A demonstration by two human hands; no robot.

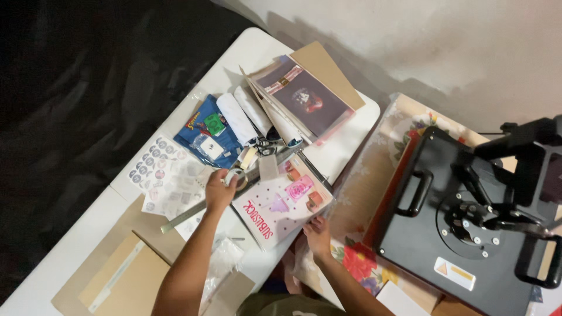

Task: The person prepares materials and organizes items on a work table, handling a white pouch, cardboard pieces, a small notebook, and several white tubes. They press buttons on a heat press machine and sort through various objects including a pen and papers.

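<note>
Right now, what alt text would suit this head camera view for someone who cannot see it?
A person's left hand holds a roll of tape while the right hand steadies a pink-and-white dotted packet on a cluttered white table. A black heat press sits to the right on a floral cloth.

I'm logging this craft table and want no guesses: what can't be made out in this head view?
- Left hand: its fingers cover part of the tape roll, so the grip is unclear.
- Right hand: fingertips tucked under the white packet; whether it is gripped or only touched is hidden.
- Sticker sheets: designs too small.
- Heat press: cut off by the right edge.
- Cardboard box: cut off at the bottom edge.
</note>
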